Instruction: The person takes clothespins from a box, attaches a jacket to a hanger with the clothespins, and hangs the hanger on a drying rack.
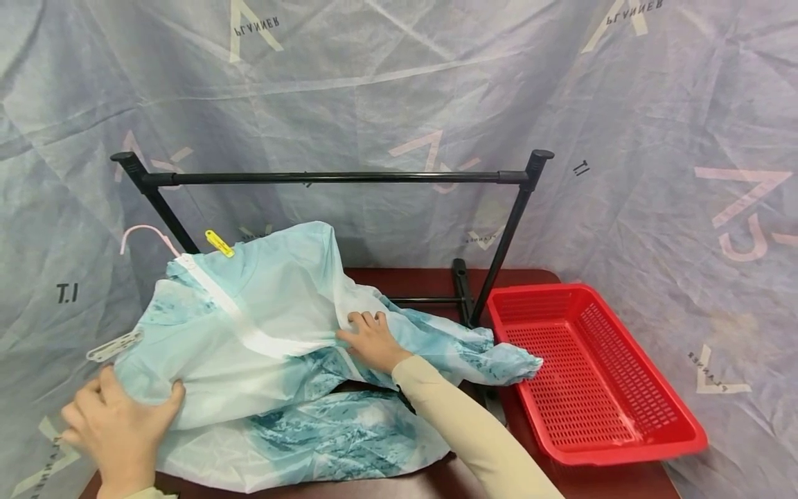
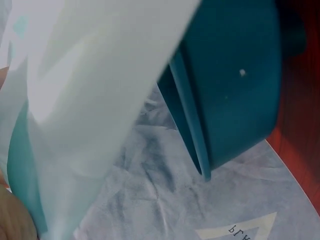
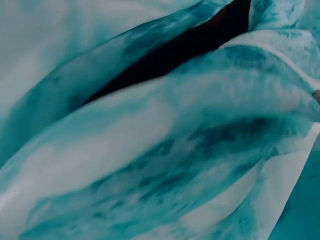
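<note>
A thin pale blue and white jacket [image 1: 274, 291] with a white zip strip lies spread over the table, its sleeve reaching the red basket. At its collar the hook of a pink hanger [image 1: 146, 229] sticks out. My left hand [image 1: 121, 423] holds the jacket's near left edge between thumb and fingers; fabric [image 2: 95, 100] covers most of that hand in the left wrist view. With bent fingers my right hand [image 1: 374, 341] grips the jacket around its middle right. Only folds of jacket cloth [image 3: 150, 145] and a sliver of finger appear in the right wrist view.
A black rack [image 1: 337, 178] stands behind the jacket. The red perforated basket [image 1: 642, 367] sits at the right of the dark red table [image 1: 530, 277]. A yellow clip [image 1: 219, 243] and a white slotted plastic piece [image 1: 115, 345] lie at the jacket's edge. A teal container [image 2: 235, 85] shows beside the left hand.
</note>
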`<state>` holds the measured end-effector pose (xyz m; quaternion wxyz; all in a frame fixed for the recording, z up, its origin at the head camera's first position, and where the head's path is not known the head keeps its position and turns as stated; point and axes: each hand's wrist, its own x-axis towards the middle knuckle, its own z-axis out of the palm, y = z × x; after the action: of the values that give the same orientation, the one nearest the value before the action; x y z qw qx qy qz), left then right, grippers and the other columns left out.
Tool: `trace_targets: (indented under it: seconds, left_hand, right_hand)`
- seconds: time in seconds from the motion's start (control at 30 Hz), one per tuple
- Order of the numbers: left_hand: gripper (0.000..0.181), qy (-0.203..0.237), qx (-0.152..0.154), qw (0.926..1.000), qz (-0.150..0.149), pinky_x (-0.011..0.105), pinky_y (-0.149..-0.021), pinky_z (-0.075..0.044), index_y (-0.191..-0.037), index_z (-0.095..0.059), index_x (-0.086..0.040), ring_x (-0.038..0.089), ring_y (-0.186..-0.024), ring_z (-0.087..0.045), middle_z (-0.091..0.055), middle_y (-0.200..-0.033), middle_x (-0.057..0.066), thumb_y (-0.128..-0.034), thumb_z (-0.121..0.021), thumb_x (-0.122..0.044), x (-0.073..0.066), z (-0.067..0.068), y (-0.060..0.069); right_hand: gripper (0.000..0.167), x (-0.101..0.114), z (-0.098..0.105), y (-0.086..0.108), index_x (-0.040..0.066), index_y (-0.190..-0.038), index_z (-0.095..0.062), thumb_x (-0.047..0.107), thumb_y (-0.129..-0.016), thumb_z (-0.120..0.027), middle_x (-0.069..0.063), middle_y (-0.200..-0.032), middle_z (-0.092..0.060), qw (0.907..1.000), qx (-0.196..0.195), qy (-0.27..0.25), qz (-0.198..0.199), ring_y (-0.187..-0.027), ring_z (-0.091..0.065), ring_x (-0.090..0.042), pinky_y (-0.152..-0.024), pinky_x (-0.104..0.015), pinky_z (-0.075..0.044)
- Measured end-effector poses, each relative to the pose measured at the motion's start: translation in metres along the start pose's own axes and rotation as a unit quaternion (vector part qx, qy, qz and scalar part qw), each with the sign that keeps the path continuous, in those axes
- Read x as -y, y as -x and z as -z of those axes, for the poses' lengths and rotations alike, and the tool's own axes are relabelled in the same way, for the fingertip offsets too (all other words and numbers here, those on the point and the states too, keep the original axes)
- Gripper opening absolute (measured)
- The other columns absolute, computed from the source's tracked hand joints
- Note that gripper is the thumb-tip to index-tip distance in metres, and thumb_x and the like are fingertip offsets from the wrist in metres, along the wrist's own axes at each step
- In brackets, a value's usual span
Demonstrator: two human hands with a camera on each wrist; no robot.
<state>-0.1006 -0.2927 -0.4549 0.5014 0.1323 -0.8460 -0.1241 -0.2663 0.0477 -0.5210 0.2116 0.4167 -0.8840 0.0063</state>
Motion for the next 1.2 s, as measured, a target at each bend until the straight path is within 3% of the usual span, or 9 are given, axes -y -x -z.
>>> trace_targets:
  seconds: [0.07,0.27,0.43,0.63,0.73,0.9,1.2]
  left_hand:
    - [0.092,0.005,-0.008,0.9999,-0.006,0.059,-0.054,-0.018,-0.120,-0.050,0.014,0.060,-0.082,-0.035,-0.046,-0.101,0.039,-0.0686,-0.050,-0.062,-0.003,0.000,0.001]
    - [0.087,0.009,0.015,0.9996,-0.023,0.059,-0.054,-0.020,-0.120,-0.048,0.015,0.059,-0.081,-0.035,-0.044,-0.100,0.039,-0.0715,-0.050,-0.058,-0.011,0.000,0.001]
    - [0.087,0.018,0.017,0.9992,-0.033,0.055,-0.053,-0.019,-0.119,-0.050,0.015,0.058,-0.079,-0.035,-0.045,-0.099,0.039,-0.0702,-0.050,-0.056,-0.018,-0.003,0.002]
    - [0.087,0.044,-0.009,0.9981,-0.043,0.057,-0.054,-0.017,-0.118,-0.052,0.014,0.057,-0.079,-0.035,-0.047,-0.099,0.037,-0.0701,-0.048,-0.060,-0.024,-0.010,0.004]
    - [0.088,0.057,-0.007,0.9969,-0.053,0.056,-0.054,-0.016,-0.118,-0.053,0.014,0.057,-0.079,-0.035,-0.047,-0.099,0.037,-0.0703,-0.049,-0.060,-0.026,-0.012,0.005]
    - [0.086,0.073,0.006,0.9953,-0.064,0.057,-0.055,-0.017,-0.119,-0.053,0.015,0.057,-0.081,-0.036,-0.048,-0.101,0.037,-0.0697,-0.052,-0.055,-0.032,-0.015,0.006]
    - [0.085,0.091,0.029,0.9922,-0.080,0.058,-0.056,-0.019,-0.120,-0.052,0.014,0.056,-0.081,-0.036,-0.048,-0.102,0.037,-0.0736,-0.052,-0.057,-0.043,-0.017,0.008]
  right_hand:
    - [0.036,-0.004,0.001,0.007,0.031,-0.126,-0.055,0.036,-0.093,-0.070,-0.007,-0.134,-0.045,1.0000,0.004,-0.004,0.001,-0.107,-0.046,-0.022,-0.087,-0.042,-0.031]
    - [0.046,-0.018,0.005,0.025,0.034,-0.133,-0.055,0.046,-0.091,-0.070,-0.006,-0.136,-0.043,0.9996,0.025,-0.002,-0.014,-0.111,-0.045,-0.023,-0.090,-0.045,-0.033]
    - [0.054,-0.028,0.008,0.037,0.034,-0.138,-0.053,0.050,-0.090,-0.069,-0.006,-0.139,-0.043,0.9992,0.036,-0.013,-0.014,-0.117,-0.045,-0.025,-0.094,-0.050,-0.035]
    - [0.060,-0.037,0.011,0.051,0.033,-0.142,-0.052,0.045,-0.088,-0.074,-0.008,-0.142,-0.046,0.9979,0.028,-0.056,-0.018,-0.126,-0.044,-0.028,-0.102,-0.057,-0.034]
    - [0.062,-0.039,0.012,0.057,0.032,-0.142,-0.052,0.044,-0.086,-0.076,-0.010,-0.142,-0.046,0.9973,0.015,-0.068,-0.023,-0.125,-0.045,-0.029,-0.102,-0.058,-0.033]
    - [0.066,-0.041,0.018,0.063,0.030,-0.143,-0.051,0.044,-0.084,-0.078,-0.013,-0.143,-0.044,0.9957,0.013,-0.080,-0.045,-0.126,-0.044,-0.033,-0.103,-0.060,-0.031]
    - [0.082,-0.045,0.034,0.083,0.030,-0.145,-0.050,0.052,-0.074,-0.084,-0.015,-0.143,-0.043,0.9897,0.054,-0.055,-0.121,-0.129,-0.039,-0.037,-0.101,-0.064,-0.028]
